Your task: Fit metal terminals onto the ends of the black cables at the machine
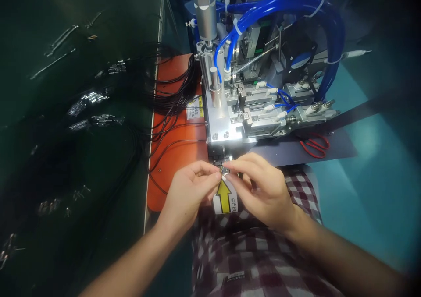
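Note:
My left hand (190, 187) is closed in a pinch, thumb against index finger, just below the front of a metal machine (226, 124). Something very thin shows at its fingertips, too small to name. Close by on the right, my right hand (265, 185) has its fingers bent, index finger and thumb drawn toward the same spot. What it grips, if anything, is hidden. Below the fingertips lies a white label (224, 198) with a yellow arrow. Thin black cables (179, 91) run across an orange plate (177, 165) into the machine's left side.
Thick blue air hoses (279, 3) arch over the machine. Red-handled scissors (315, 146) lie on a dark sheet (276, 152) at right. Several bundles of metal-tipped pieces (95, 97) rest on the dark green surface at left. A checked cloth (250, 257) covers my lap.

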`<action>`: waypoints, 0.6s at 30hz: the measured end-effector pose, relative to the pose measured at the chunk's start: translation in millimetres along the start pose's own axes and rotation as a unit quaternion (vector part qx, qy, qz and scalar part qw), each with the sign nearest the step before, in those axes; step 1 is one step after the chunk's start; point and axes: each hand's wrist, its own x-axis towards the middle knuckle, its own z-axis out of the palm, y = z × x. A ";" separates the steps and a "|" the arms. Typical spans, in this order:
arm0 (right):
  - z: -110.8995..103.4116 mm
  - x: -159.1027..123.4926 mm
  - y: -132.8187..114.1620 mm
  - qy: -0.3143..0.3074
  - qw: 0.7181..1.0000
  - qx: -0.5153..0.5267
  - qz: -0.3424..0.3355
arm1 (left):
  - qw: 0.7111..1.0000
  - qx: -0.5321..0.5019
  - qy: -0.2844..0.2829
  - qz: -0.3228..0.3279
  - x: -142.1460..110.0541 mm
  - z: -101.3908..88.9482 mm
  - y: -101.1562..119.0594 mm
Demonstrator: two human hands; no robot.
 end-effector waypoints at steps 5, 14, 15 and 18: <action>2.1 -1.1 5.2 -0.005 0.994 -0.083 -0.067 | 1.000 -0.006 -0.010 -0.003 1.1 -0.6 -0.5; 4.5 -7.0 12.8 0.035 0.982 -0.147 -0.113 | 1.000 0.001 -0.021 -0.001 -0.1 -1.2 0.6; 5.0 -7.3 13.5 0.042 0.981 -0.146 -0.121 | 1.000 0.002 -0.021 -0.003 0.1 -1.3 0.6; 7.0 -6.8 14.4 0.062 0.980 -0.135 -0.135 | 1.000 0.007 -0.020 -0.009 0.9 -0.9 0.9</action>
